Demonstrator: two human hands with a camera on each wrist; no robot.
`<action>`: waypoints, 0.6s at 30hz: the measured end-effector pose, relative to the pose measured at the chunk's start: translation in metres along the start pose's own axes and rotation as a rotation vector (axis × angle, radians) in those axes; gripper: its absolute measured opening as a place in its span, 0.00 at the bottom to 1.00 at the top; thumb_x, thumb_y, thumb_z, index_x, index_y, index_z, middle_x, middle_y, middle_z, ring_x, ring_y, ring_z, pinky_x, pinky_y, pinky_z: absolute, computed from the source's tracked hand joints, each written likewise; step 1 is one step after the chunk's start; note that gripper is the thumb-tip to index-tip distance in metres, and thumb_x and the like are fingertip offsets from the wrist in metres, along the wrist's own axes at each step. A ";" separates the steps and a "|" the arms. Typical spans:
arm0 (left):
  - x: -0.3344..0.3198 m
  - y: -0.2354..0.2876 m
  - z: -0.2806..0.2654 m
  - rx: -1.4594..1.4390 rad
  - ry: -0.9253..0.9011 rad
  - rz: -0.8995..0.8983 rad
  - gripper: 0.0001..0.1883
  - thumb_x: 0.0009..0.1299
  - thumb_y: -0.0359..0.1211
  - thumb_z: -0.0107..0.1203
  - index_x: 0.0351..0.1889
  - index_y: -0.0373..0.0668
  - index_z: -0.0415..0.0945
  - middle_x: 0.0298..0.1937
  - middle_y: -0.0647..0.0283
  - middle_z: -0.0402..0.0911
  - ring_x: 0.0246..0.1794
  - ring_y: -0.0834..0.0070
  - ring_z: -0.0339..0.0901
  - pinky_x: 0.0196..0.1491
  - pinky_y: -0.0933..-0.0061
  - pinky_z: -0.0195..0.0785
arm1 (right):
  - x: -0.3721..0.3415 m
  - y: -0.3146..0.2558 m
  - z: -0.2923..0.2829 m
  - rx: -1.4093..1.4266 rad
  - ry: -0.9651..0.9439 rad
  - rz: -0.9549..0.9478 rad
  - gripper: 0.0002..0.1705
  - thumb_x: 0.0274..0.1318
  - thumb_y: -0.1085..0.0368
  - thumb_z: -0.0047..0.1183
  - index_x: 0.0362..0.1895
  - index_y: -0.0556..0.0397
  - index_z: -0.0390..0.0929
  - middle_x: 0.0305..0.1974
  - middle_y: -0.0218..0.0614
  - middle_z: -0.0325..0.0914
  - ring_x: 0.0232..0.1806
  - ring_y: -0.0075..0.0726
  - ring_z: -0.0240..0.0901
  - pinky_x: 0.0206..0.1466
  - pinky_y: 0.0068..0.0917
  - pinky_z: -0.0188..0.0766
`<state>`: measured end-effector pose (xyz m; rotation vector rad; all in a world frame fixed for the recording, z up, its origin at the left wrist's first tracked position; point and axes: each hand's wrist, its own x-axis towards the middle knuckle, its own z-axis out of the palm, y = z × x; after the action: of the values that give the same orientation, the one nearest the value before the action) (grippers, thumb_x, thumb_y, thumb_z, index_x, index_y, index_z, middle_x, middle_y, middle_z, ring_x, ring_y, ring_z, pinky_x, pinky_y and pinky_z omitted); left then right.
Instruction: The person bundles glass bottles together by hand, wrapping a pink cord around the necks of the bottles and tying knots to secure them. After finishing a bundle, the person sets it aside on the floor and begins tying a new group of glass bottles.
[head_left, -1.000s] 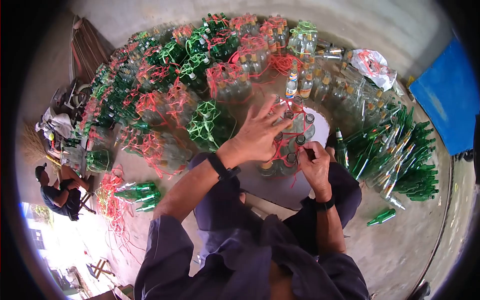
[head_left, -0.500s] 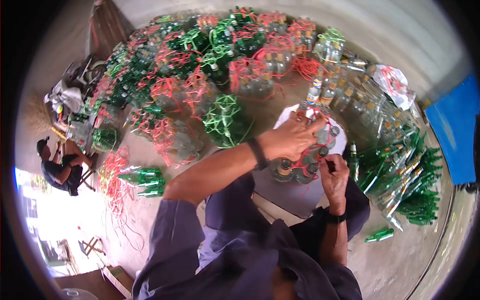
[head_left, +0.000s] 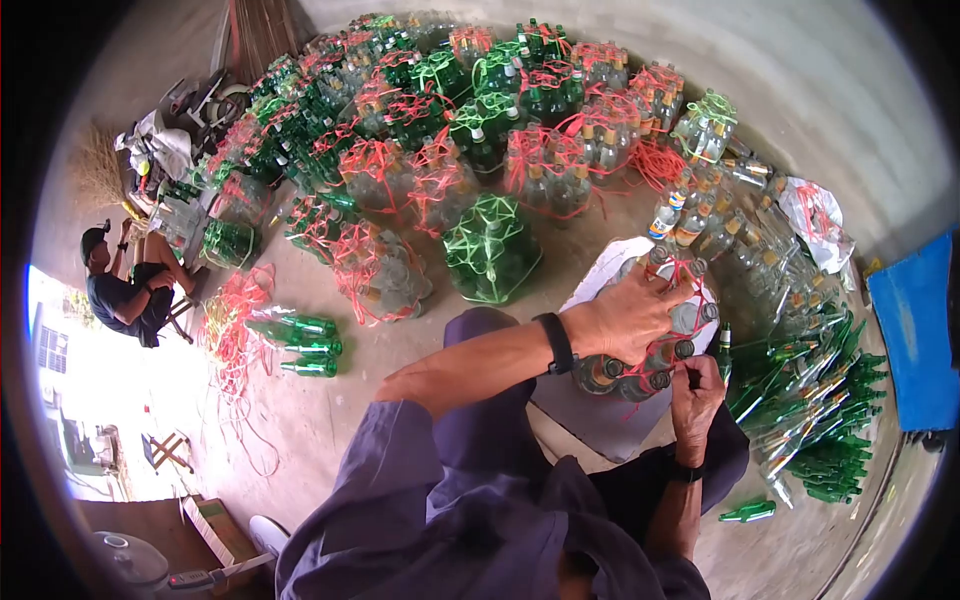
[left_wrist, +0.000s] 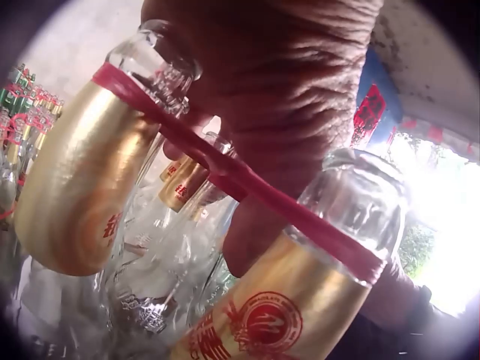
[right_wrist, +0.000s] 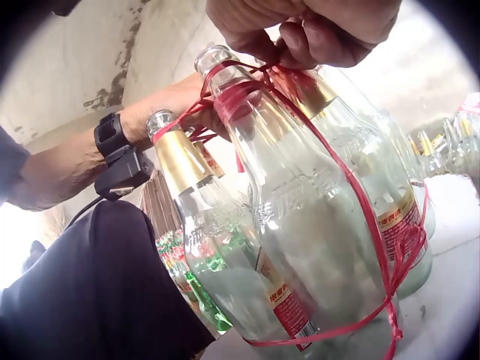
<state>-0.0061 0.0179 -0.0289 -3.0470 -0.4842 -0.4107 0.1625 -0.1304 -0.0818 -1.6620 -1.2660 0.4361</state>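
Several clear glass bottles (head_left: 600, 378) with gold neck wraps stand upright in a tight cluster before the person. Red plastic twine (right_wrist: 360, 195) loops around their necks and runs down to a band low on the bottles. Over the tops reaches the left hand (head_left: 632, 322), its fingers extended among the necks; in the left wrist view its thumb points down between two bottles. At the near right edge the right hand (head_left: 697, 392) has its fingers curled and pinches the twine beside a bottle neck (right_wrist: 217, 64). Its fingertips are partly hidden in the right wrist view.
The bottles stand on a pale board (head_left: 590, 425). Twine-tied bundles (head_left: 490, 250) fill the floor to the left and back. Loose green bottles (head_left: 835, 440) lie piled at right. A seated person (head_left: 130, 285) is at far left, near loose red twine (head_left: 235, 320).
The head view has turned, so the scene shifts right and down. The left hand's spread fingers have come lower over the necks. The right hand stays by the near right bottle neck.
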 end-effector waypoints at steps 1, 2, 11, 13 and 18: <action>-0.002 0.001 -0.002 -0.013 0.001 -0.011 0.22 0.46 0.41 0.68 0.37 0.39 0.88 0.74 0.51 0.61 0.62 0.56 0.73 0.65 0.40 0.61 | 0.000 0.005 0.002 -0.017 0.009 -0.061 0.07 0.50 0.78 0.60 0.33 0.58 0.75 0.33 0.39 0.69 0.31 0.36 0.69 0.35 0.30 0.68; -0.003 0.002 -0.002 -0.026 0.002 -0.022 0.20 0.46 0.42 0.68 0.35 0.39 0.88 0.74 0.51 0.62 0.61 0.59 0.74 0.65 0.40 0.61 | -0.001 0.008 0.002 -0.016 0.006 -0.064 0.07 0.50 0.78 0.60 0.33 0.58 0.75 0.33 0.39 0.69 0.31 0.36 0.69 0.35 0.30 0.68; -0.012 0.001 0.002 -0.128 0.048 -0.123 0.16 0.45 0.42 0.68 0.29 0.43 0.88 0.72 0.50 0.67 0.61 0.58 0.75 0.63 0.39 0.60 | 0.004 -0.001 0.009 -0.002 0.021 -0.018 0.05 0.56 0.77 0.59 0.34 0.58 0.76 0.32 0.35 0.72 0.31 0.30 0.71 0.38 0.27 0.69; -0.015 0.001 0.001 -0.150 0.038 -0.165 0.16 0.45 0.42 0.67 0.30 0.44 0.88 0.72 0.50 0.67 0.62 0.57 0.75 0.65 0.38 0.59 | 0.005 -0.006 0.011 -0.027 0.052 -0.058 0.02 0.59 0.75 0.58 0.37 0.58 0.79 0.30 0.30 0.76 0.32 0.22 0.69 0.37 0.24 0.69; -0.024 -0.003 0.004 -0.157 0.173 -0.217 0.14 0.50 0.41 0.66 0.31 0.45 0.88 0.72 0.51 0.69 0.65 0.52 0.73 0.70 0.36 0.55 | 0.013 -0.015 0.018 -0.083 0.078 -0.042 0.04 0.59 0.76 0.57 0.38 0.60 0.80 0.30 0.33 0.77 0.31 0.24 0.71 0.37 0.25 0.69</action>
<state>-0.0279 0.0136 -0.0395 -3.0758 -0.8114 -0.7472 0.1464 -0.1105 -0.0741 -1.7020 -1.2738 0.2932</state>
